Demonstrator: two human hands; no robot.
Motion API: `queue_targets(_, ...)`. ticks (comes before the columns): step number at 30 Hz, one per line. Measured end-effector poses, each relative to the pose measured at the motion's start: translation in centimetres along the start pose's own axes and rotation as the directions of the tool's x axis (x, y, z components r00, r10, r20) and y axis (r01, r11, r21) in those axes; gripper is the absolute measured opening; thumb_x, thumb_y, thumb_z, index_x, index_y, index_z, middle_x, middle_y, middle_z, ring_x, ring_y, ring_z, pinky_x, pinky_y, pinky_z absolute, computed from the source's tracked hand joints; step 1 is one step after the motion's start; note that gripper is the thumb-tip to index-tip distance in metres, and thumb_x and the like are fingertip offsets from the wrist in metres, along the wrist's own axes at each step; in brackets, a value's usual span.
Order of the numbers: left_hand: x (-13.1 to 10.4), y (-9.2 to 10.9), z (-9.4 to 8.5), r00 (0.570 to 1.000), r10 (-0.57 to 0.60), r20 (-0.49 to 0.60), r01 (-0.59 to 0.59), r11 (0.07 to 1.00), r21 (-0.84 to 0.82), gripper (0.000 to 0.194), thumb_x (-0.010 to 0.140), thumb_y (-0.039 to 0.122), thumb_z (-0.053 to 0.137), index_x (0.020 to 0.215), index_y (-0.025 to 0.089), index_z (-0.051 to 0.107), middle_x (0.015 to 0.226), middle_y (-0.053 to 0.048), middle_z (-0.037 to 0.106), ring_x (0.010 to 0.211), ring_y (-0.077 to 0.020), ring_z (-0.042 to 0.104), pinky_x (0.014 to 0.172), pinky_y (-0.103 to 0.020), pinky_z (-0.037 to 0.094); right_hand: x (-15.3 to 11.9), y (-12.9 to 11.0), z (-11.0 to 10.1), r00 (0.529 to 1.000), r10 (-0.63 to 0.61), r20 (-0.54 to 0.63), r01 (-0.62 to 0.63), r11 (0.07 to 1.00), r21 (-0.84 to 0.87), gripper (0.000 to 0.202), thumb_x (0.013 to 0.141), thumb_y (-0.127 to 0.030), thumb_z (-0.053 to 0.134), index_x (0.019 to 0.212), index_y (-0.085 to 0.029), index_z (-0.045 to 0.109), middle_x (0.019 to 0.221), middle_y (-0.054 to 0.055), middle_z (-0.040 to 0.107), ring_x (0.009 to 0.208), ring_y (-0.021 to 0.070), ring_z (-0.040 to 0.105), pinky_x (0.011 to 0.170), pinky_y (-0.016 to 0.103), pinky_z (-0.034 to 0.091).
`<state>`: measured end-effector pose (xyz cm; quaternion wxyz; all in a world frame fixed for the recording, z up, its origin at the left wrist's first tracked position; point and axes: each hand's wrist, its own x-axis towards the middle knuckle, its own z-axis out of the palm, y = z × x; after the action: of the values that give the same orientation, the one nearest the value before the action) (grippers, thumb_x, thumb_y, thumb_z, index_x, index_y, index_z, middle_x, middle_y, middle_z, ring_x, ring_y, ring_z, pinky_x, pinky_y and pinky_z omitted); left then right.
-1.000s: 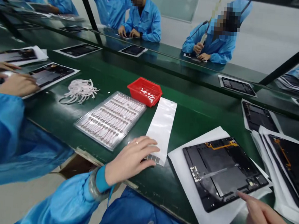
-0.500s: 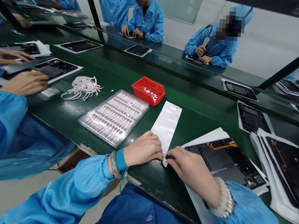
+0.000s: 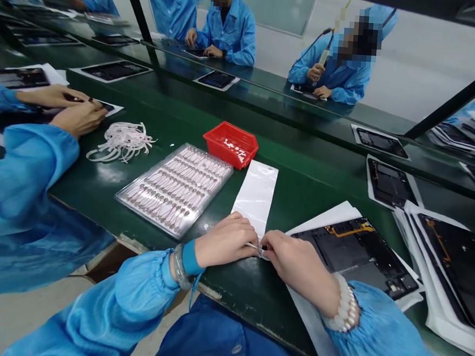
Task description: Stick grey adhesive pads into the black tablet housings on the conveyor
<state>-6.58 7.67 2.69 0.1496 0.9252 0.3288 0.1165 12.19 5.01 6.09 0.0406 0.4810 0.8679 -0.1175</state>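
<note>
A long white glossy sheet (image 3: 256, 193) lies on the bench in front of me, its near end curled up between my hands. My left hand (image 3: 230, 240) is closed, thumb and fingers pinched on that near end, where a thin pale edge sticks out. Closed in a pinch too, my right hand (image 3: 292, 260) meets it from the other side, fingertips at the curled end. Left of the sheet is a clear plastic tray (image 3: 175, 190) with rows of small round parts on thin wires. A tablet housing (image 3: 358, 257) with an orange flex cable lies right of my right hand.
A red bin (image 3: 231, 145) with small white pieces stands behind the tray. White strips (image 3: 122, 140) lie heaped to the left, near a co-worker's hands (image 3: 77, 115). More housings are stacked on white sheets (image 3: 451, 269) at right. Several people in blue sit across the bench.
My right hand has moved left, up against my left fingertips at the sheet's end. The co-worker's hands at left have come together over a housing. The view has shifted slightly.
</note>
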Motion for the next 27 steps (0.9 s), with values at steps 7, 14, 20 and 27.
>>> queue_targets(7, 0.4, 0.0, 0.1, 0.997, 0.083, 0.008, -0.083, 0.996, 0.021, 0.025, 0.093, 0.035, 0.055, 0.077, 0.017, 0.065, 0.075, 0.001, 0.067, 0.08, -0.0157, 0.056, 0.073, -0.031, 0.028, -0.3, -0.6, -0.5, 0.999, -0.03, -0.032, 0.028, 0.997, -0.071, 0.01, 0.093, -0.025, 0.05, 0.088, -0.02, 0.057, 0.085, 0.0, 0.062, 0.07, 0.0165, 0.062, 0.051, 0.029, 0.03)
queue_targets(14, 0.6, 0.0, -0.4, 0.997, 0.006, 0.082, 0.004, 0.993, -0.118, 0.017, 0.083, 0.031, 0.068, 0.075, 0.017, 0.067, 0.073, 0.001, 0.067, 0.083, -0.0168, 0.058, 0.077, -0.03, 0.029, -0.1, -1.1, 0.2, 0.993, -0.086, -0.077, 0.065, 0.969, -0.24, 0.011, 0.089, -0.01, 0.05, 0.083, -0.017, 0.056, 0.079, 0.003, 0.06, 0.062, 0.0144, 0.06, 0.045, 0.029, 0.023)
queue_targets(20, 0.5, -0.5, -0.5, 0.994, -0.045, 0.102, 0.067, 0.972, -0.225, 0.009, 0.082, 0.029, 0.07, 0.083, 0.02, 0.07, 0.08, 0.003, 0.069, 0.084, -0.0142, 0.061, 0.08, -0.025, 0.033, -1.1, -0.6, 2.0, 0.94, -0.144, -0.309, 0.07, 0.968, -0.24, 0.014, 0.086, -0.009, 0.054, 0.075, -0.018, 0.054, 0.072, 0.001, 0.057, 0.058, 0.015, 0.056, 0.046, 0.029, 0.026)
queue_targets(27, 0.5, -1.0, -0.4, 0.99, -0.078, 0.121, 0.111, 0.95, -0.293, 0.008, 0.081, 0.029, 0.071, 0.083, 0.021, 0.07, 0.085, 0.003, 0.071, 0.087, -0.0139, 0.063, 0.082, -0.023, 0.034, -2.1, -0.3, 2.6, 0.835, -0.255, -0.487, 0.232, 0.967, -0.109, 0.017, 0.091, -0.011, 0.046, 0.08, -0.017, 0.058, 0.075, 0.004, 0.059, 0.067, 0.0166, 0.055, 0.059, 0.028, 0.039)
